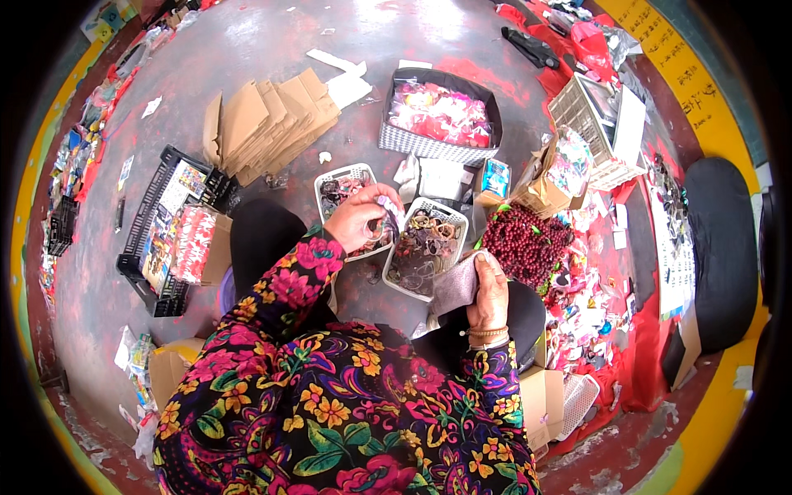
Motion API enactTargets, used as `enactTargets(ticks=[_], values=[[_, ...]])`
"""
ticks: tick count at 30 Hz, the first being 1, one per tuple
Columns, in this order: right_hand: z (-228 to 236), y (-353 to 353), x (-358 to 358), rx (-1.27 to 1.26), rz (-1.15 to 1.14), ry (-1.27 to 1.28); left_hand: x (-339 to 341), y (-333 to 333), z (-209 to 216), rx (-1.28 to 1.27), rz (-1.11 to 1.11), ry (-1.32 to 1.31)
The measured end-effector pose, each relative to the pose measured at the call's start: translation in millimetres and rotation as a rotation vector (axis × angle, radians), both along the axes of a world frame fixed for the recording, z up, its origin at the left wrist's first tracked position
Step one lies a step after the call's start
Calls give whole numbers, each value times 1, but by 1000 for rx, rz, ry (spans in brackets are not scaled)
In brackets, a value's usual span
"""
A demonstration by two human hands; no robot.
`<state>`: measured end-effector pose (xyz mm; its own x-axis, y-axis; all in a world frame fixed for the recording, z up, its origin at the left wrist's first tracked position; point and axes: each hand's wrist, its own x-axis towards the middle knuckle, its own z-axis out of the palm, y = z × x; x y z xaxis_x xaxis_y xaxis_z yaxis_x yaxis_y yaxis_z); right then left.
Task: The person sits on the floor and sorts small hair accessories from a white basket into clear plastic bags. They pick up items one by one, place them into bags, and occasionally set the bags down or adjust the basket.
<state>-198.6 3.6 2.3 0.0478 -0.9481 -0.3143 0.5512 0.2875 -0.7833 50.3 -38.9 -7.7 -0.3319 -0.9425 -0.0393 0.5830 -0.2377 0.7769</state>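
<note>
At the middle of the floor [177, 239], between the person's knees, two white baskets stand side by side: a left basket [345, 171] and a right basket [453, 217], both holding a tangle of dark and coloured loops. The left hand [356, 221] is over the near part of the left basket, its fingers closed on a small lilac and dark band [393, 213], raised toward the gap between the baskets. The right hand [490, 295] is at the near right of the right basket, thumb and fingers pinching the upper edge of a greyish cloth [456, 287], which hangs just beside that basket's near right side.

The step in hand appears to be handling one band singly while the cloth is held apart from it; whether the two are to meet cannot be told. The next move would seem to call for a steady left grip clear of the loops below, so nothing snags, and for the cloth to stay off the right basket's rim. Farther right, a heap of red beads [526, 247] lies near the cloth.
</note>
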Motion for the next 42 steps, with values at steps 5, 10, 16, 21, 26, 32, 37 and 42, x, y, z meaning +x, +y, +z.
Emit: enactTargets(ticks=[5,10,16,21,26,32,37,42], values=[[-7,1,-2,-45,114,-109,-2,39,38,-221,-122,-252],[5,4,3,-107,255,-185,-12,61,86,-363,-228,-577],[7,6,15,-8,372,-310,-20,67,73,-910,36,-1477],[9,8,26,62,448,-249,-30,63,62,-933,62,-1557],[-3,13,47,-206,429,111,-45,53,48,-914,155,-1326],[-11,9,47,-198,257,172,-45,48,37,-711,20,-1260],[-2,2,35,-100,137,-32,-31,44,30,-829,121,-1161],[3,1,32,-121,101,-109,-9,44,32,-465,30,-1013]])
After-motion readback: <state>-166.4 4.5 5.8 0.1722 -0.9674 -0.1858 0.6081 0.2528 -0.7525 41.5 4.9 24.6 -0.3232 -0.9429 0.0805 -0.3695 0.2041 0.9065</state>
